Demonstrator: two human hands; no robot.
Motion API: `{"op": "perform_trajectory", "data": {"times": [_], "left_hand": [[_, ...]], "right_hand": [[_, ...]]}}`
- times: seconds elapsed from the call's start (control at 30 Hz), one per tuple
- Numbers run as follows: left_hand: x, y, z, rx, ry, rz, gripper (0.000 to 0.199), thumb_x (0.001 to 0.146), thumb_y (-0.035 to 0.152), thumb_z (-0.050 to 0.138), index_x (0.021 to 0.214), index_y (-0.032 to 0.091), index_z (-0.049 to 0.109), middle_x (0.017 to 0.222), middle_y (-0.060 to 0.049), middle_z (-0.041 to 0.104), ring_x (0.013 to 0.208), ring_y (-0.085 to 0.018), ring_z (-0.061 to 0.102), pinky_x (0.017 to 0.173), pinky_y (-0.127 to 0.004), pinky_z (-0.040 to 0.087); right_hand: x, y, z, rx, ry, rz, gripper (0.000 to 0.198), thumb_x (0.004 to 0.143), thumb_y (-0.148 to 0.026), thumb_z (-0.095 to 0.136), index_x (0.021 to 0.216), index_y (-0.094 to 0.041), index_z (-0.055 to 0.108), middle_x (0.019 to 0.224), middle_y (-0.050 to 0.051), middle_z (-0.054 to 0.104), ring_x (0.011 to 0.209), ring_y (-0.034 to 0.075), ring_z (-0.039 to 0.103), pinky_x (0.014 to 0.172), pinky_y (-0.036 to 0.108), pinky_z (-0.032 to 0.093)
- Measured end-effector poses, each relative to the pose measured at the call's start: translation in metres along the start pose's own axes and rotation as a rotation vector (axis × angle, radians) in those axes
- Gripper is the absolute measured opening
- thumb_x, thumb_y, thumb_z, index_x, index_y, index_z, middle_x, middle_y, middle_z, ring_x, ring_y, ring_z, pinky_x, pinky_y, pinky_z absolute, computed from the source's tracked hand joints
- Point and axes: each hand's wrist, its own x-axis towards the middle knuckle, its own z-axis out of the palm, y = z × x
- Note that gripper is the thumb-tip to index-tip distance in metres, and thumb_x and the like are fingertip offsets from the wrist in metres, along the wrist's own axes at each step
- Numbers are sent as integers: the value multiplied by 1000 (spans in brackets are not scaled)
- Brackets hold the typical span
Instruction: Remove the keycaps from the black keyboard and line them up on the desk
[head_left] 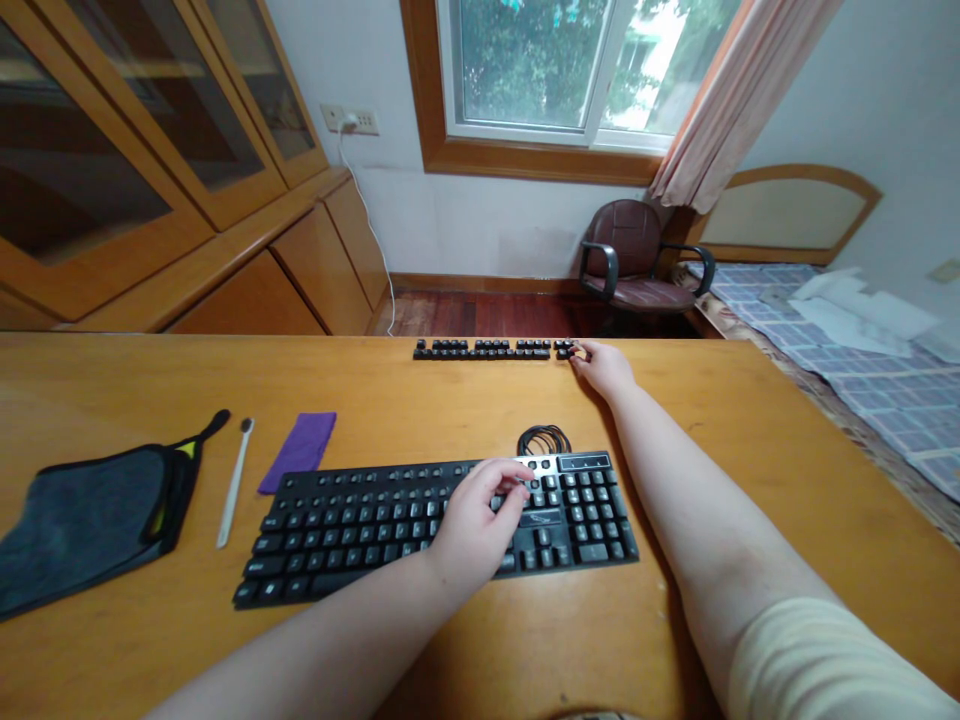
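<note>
A black keyboard (360, 530) lies on the wooden table; the switches along its top row show without keycaps. My left hand (484, 515) rests over its right-centre part, thumb and fingers curled together near the top keys. Whether something small is between those fingertips is hidden. At the table's far edge, loose black keycaps (484, 353) are set out in two rows. My right hand (604, 370) reaches to the right end of these rows, thumb and fingertips pinched on a keycap (576, 350). The coiled keyboard cable (544, 438) sits behind the keyboard.
Left of the keyboard lie a folded purple cloth (300, 450), a white toothbrush (236, 480) with a dark head, and a dark grey cloth (90, 520) with black edging. Beyond the table stand a chair (630, 250), a glass-door cabinet (187, 200) and a bed (810, 300).
</note>
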Motion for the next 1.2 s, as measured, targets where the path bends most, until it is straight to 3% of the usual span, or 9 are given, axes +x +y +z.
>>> {"op": "perform_trajectory", "data": {"times": [0.37, 0.47, 0.57, 0.67, 0.7, 0.77, 0.87, 0.97, 1.2], "left_hand": [[0, -2, 0, 24, -6, 14, 15, 83, 13, 51, 92, 20, 61, 93, -3, 63, 87, -15, 60, 79, -27, 49], [-1, 0, -1, 74, -43, 83, 16, 83, 12, 50, 93, 20, 60, 93, -4, 63, 88, -15, 59, 80, -28, 49], [-3, 6, -3, 158, -160, 221, 18, 84, 14, 48, 97, 19, 59, 98, -6, 63, 95, -16, 59, 86, -31, 48], [-7, 10, -1, 325, -288, 333, 23, 84, 17, 49, 104, 20, 59, 108, -7, 63, 104, -19, 56, 92, -36, 45], [-8, 11, 0, 400, -318, 353, 24, 83, 19, 50, 106, 21, 59, 113, -7, 61, 107, -21, 55, 95, -39, 43], [-12, 10, 2, 557, -360, 373, 30, 83, 24, 53, 112, 21, 58, 125, -9, 55, 116, -25, 49, 100, -45, 37], [-14, 6, 6, 742, -374, 382, 47, 83, 38, 55, 125, 20, 49, 140, -14, 40, 130, -30, 35, 107, -51, 27], [-15, 3, 8, 832, -394, 388, 60, 83, 50, 51, 133, 20, 41, 146, -16, 31, 135, -31, 25, 108, -51, 23], [-13, 2, 8, 867, -444, 396, 63, 84, 54, 46, 136, 21, 37, 145, -15, 32, 136, -30, 24, 109, -50, 18]], "right_hand": [[0, 0, 3, 49, 52, -15, 30, 80, -37, 55, 104, -23, 67, 88, 6, 69, 77, 20, 60, 66, 28, 42], [-5, -7, -14, 158, 196, -93, 33, 84, -42, 48, 92, -18, 68, 85, 9, 68, 78, 21, 60, 68, 30, 43], [-20, -30, -50, 366, 455, -267, 40, 89, -45, 39, 84, -17, 67, 83, 8, 65, 82, 20, 59, 75, 32, 44], [-52, -61, -85, 632, 618, -313, 51, 94, -47, 26, 82, -18, 66, 79, 6, 63, 76, 17, 59, 70, 30, 44], [-66, -70, -92, 690, 588, -320, 56, 95, -47, 21, 78, -18, 65, 74, 6, 61, 72, 16, 58, 66, 28, 44], [-95, -82, -94, 737, 402, -333, 58, 95, -48, 20, 71, -17, 64, 59, 3, 55, 57, 13, 54, 56, 25, 41], [-132, -84, -78, 620, 91, -449, 48, 92, -47, 34, 69, -17, 63, 56, 1, 55, 53, 12, 52, 54, 24, 40], [-148, -75, -56, 522, -6, -456, 43, 91, -42, 36, 71, -17, 63, 58, 2, 58, 58, 14, 56, 59, 25, 42], [-140, -68, -35, 476, -148, -435, 38, 91, -34, 35, 70, -17, 62, 64, 4, 62, 62, 15, 57, 63, 26, 44]]}}
